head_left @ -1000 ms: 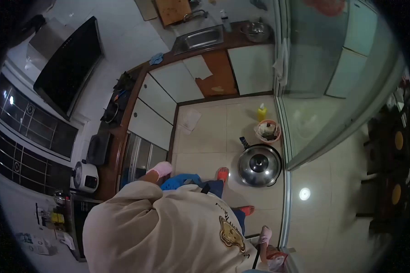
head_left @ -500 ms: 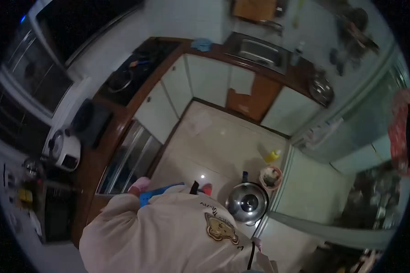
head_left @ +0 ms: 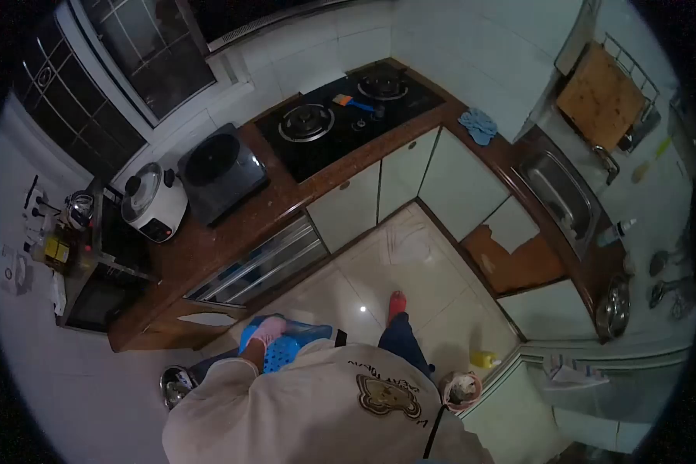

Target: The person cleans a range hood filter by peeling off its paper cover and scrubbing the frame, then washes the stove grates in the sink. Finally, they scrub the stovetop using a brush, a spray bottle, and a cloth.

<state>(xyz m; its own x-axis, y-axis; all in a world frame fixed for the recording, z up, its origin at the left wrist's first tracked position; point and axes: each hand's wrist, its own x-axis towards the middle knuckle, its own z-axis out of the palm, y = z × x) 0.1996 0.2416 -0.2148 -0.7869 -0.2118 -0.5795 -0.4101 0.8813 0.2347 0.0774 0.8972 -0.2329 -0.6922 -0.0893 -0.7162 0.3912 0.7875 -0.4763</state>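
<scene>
My left hand [head_left: 268, 330], in a pink glove, is at a blue plastic piece with round holes [head_left: 283, 354] low in the head view, left of my body. Its fingers are closed over the edge of that piece, part of which my shirt hides. My right hand is out of sight. Beside my left sleeve, a shiny metal pot [head_left: 176, 385] stands at floor level. A red shoe [head_left: 397, 304] shows on the tiles ahead of me.
The brown counter [head_left: 232, 224] bends round the room, with a white cooker [head_left: 156, 203], a black gas hob [head_left: 340, 116] and a steel sink [head_left: 557, 189]. On the floor to the right are a yellow bottle [head_left: 483, 359] and a pink bin [head_left: 462, 391].
The view has swung left toward the hob. My left hand and the blue piece show more fully. The large lidded pan and the pink glove at lower right have gone out of view.
</scene>
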